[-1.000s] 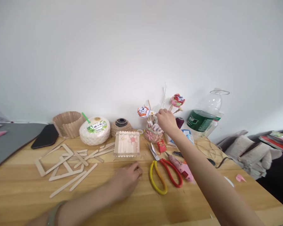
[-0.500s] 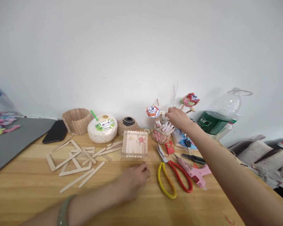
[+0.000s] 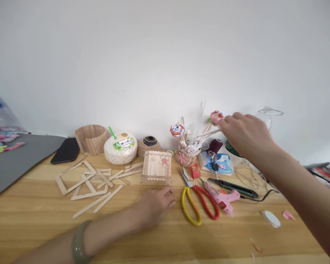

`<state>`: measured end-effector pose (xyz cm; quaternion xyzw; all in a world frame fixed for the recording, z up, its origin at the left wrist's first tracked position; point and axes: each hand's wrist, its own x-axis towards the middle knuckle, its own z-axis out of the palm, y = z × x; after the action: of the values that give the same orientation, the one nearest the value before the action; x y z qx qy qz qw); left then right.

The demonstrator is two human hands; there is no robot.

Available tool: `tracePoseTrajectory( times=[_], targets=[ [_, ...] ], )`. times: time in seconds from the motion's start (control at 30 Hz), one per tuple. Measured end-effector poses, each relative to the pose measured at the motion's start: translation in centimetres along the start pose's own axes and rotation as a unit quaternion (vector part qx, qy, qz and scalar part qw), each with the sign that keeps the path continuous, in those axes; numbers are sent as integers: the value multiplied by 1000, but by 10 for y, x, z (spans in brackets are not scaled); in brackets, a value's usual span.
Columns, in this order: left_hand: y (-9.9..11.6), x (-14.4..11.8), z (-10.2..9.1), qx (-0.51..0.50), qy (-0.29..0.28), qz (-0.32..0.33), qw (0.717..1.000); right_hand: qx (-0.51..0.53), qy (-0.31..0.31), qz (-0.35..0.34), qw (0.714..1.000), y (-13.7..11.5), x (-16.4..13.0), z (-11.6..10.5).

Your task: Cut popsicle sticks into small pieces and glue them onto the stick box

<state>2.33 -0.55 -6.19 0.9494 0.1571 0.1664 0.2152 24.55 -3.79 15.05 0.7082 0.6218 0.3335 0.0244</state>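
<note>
The basket (image 3: 187, 158) stands on the wooden surface (image 3: 143, 245) near the wall; take it as the centre of a clock. White sticks (image 3: 193, 148) poke out of its top; a white-and-orange flower (image 3: 177, 130) rises at eleven o'clock, and a pink-and-red flower (image 3: 215, 116) leans out between one and two.

The right hand (image 3: 242, 130) is between two and three o'clock, raised above the surface, fingers bent in a narrow curl, tips just beside the pink-and-red flower; a thin stick runs from the basket towards those fingertips, yet I cannot tell whether they grip it. The left hand (image 3: 158, 205) is low over the surface at seven o'clock, blurred, loosely curled, with a ring on one finger; its palm is hidden, so I cannot tell if it holds anything.

At six o'clock lie the scissors (image 3: 198, 200), handles spread; at five, close to the basket, a red tag (image 3: 194, 171); between four and five, a pink glue gun (image 3: 222, 197); at four, a dark cutter (image 3: 235, 187). The stick panel (image 3: 156, 165) is near nine, above the left hand; loose wooden sticks (image 3: 102, 200) lie well apart, between eight and nine.
</note>
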Motion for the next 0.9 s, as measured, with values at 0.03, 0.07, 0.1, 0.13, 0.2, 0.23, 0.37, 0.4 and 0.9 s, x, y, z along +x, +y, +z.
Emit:
tracePoseTrajectory(
  times=[0.03, 0.07, 0.1, 0.13, 0.2, 0.23, 0.37, 0.4, 0.9],
  targets=[
    [4, 1, -4, -18, 14, 2, 1000, 17, 16, 24, 999, 0, -12, -5],
    [8, 2, -10, -44, 32, 0, 998, 41, 31, 45, 998, -2, -25, -8],
    [13, 3, -15, -81, 56, -7, 995, 72, 38, 63, 995, -7, -37, -7],
    [18, 4, -21, -147, 89, -23, 985, 109, 32, 67, 991, -14, -50, -3],
    [28, 7, -32, -286, 142, -71, 945, 370, -29, 84, 925, -37, -73, 9],
    [33, 8, -37, -346, 159, -92, 920, 523, -69, 114, 842, -50, -83, 15],
    [49, 9, -51, -458, 161, -117, 866, 741, -138, 196, 628, -101, -111, 26],
    [52, 9, -53, -470, 156, -117, 861, 755, -158, 197, 605, -108, -115, 26],
    [63, -4, -49, -279, -11, -104, 955, 757, -159, 167, 611, -122, -100, 15]
  ],
)
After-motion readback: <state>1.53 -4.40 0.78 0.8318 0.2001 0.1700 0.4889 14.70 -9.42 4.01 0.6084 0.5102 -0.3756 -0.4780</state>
